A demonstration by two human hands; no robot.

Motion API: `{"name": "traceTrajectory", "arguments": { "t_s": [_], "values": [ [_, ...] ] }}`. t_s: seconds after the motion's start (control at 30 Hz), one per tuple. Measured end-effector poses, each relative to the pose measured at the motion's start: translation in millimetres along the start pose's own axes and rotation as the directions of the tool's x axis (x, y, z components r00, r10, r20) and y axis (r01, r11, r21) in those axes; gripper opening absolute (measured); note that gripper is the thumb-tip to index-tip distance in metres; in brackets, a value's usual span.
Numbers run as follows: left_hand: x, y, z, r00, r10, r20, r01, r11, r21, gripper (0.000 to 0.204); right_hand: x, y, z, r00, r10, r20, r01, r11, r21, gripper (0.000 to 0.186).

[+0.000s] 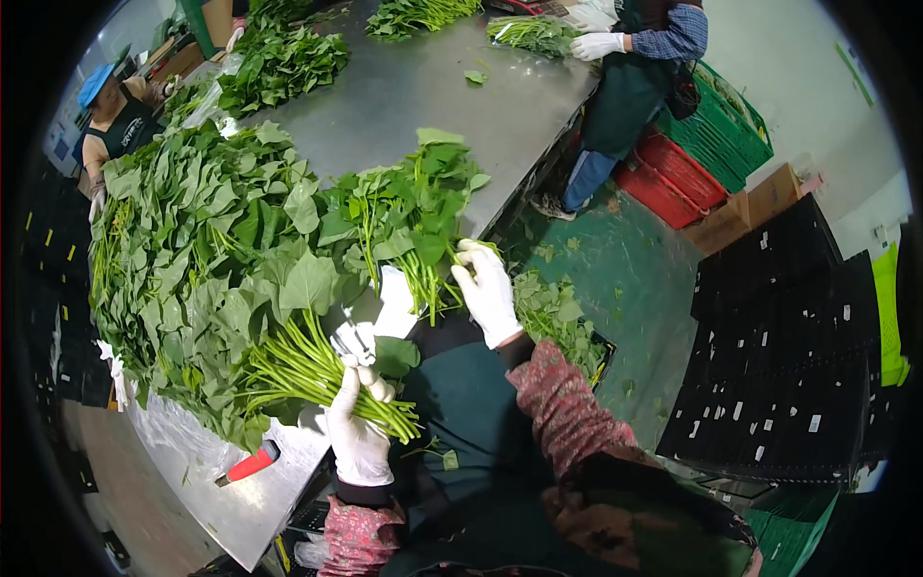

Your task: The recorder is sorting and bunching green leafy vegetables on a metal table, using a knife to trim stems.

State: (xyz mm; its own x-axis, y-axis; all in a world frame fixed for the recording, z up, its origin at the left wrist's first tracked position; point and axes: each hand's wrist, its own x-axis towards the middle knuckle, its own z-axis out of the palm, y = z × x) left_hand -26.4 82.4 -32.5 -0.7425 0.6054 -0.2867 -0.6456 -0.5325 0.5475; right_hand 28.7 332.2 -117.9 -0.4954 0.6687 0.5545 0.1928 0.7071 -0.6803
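Presently, L hand: white-gloved, clamped on a stem bundle; our thumb & fingers wrap the stems nr their lower-R ends, leaves pointing up & L.
R hand: white-gloved too, apart from our L; thumb & fingers curled at the R edge of a leafy bunch, touching its stems; can't tell if we've clamped it.
Leafy bunch, pos.: in front of us, leaves up, stems down, just R of the big heap.
Greens heap: covers most of the L side of our steel table; clear plastic sheet shows at its lower edge.
White item: just above our L fist; too unclear to ID.
Red-handled tool: on bare steel, nr table's lower-L part; type unclear.
Our clothes: dk green apron, red patterned sleeves.
Co-workers: 2 in view. 1 far L w/ blue cap; 1 top R, gloved hand at a greens bundle on the table.
R side: leafy greens low, just beside our R forearm; beyond the green floor, red crate, green crate, cardboard box & stacked blk crates.
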Motion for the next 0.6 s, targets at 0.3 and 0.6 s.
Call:
{"name": "traceTrajectory", "arguments": {
  "t_s": [0.3,0.6],
  "values": [
    [-5,-1,11,0.999,-0.033,-0.003,0.033,0.999,-0.011,0.016,29,-12,6,0.979,0.089,0.184,-0.035,0.959,-0.282,0.013],
    [-27,8,28,0.932,0.358,-0.055,-0.337,0.912,0.233,0.016,59,-105,-15,0.968,-0.052,0.244,0.005,0.982,0.189,0.017]
  ]
}}
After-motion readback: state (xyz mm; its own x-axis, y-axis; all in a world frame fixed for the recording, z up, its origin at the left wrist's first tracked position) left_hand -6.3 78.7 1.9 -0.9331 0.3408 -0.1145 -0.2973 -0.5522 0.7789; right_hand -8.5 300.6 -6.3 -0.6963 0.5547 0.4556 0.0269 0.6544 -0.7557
